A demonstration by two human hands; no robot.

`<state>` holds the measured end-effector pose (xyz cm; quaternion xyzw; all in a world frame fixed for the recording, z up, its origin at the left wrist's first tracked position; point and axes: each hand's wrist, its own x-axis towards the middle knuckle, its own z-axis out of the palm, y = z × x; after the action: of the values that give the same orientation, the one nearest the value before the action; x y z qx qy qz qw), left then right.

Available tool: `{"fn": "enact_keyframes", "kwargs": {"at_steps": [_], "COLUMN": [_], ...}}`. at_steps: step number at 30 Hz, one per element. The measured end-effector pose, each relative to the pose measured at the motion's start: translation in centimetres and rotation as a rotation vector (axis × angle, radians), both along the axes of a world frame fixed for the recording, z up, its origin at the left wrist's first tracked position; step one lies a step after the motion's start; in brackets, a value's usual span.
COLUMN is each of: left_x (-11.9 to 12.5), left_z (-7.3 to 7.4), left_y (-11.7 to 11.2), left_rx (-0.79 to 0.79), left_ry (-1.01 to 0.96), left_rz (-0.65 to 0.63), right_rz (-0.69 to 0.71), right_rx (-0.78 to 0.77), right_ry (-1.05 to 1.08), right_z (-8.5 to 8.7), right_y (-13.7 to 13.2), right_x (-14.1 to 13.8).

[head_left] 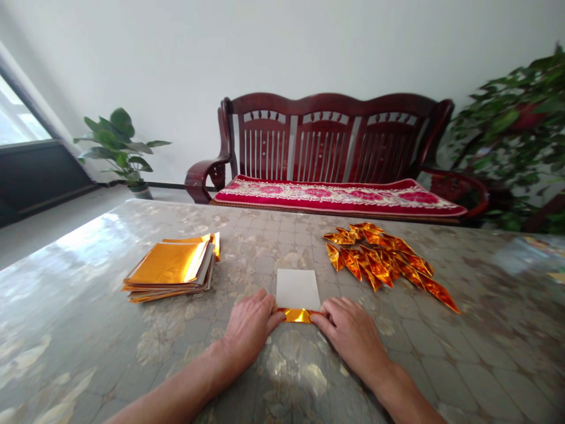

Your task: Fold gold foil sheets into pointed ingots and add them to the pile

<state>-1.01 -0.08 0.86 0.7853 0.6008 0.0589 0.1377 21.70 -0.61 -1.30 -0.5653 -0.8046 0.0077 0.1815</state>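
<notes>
The left hand (251, 330) and right hand (351, 335) sit close together at the near edge of the counter (463, 359), with a narrow gold strip (296, 315) between them at the centre of the view. The fingers (271, 315) of the left hand bear on the strip's left end and those of the right hand (329, 315) on its right end; both hands are curled and nearly meet, with only the middle of the strip showing. Whether they pinch it or only press it flat cannot be told, as the thumbs and the strip's ends are hidden. A white sheet (298, 289) lies at twelve o'clock from the strip, touching its far edge; whether it runs beneath the strip is hard to make out. At ten o'clock, a stack of flat gold foil sheets (170, 268) shows what is unworked, its count impossible to read from the edges. At one o'clock, a loose heap of folded, pointed gold pieces (375, 259) shows what is finished, with some pieces overlapping and hiding others. Behind the counter stands a red wooden bench (335, 141).
</notes>
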Motion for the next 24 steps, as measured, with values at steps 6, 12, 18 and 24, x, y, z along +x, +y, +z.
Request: {"fn": "enact_keyframes", "kwargs": {"at_steps": [6,12,18,24], "left_x": [0.12,0.17,0.07,-0.02], "left_z": [0.31,0.26,-0.06,-0.23], "left_y": [-0.06,-0.17,-0.11,-0.10], "left_rx": [-0.007,-0.017,0.004,0.032], "left_ry": [0.003,-0.001,-0.006,-0.016], "left_rz": [0.008,0.017,0.021,0.023], "right_rz": [-0.003,0.001,0.001,0.006], "right_rx": [0.009,0.015,0.012,0.001], "right_ry": [-0.003,0.000,-0.012,-0.034], "right_z": [-0.03,0.03,-0.09,-0.13], "right_y": [0.09,0.05,0.01,0.07], "right_x": [-0.08,-0.06,-0.01,0.03]}}
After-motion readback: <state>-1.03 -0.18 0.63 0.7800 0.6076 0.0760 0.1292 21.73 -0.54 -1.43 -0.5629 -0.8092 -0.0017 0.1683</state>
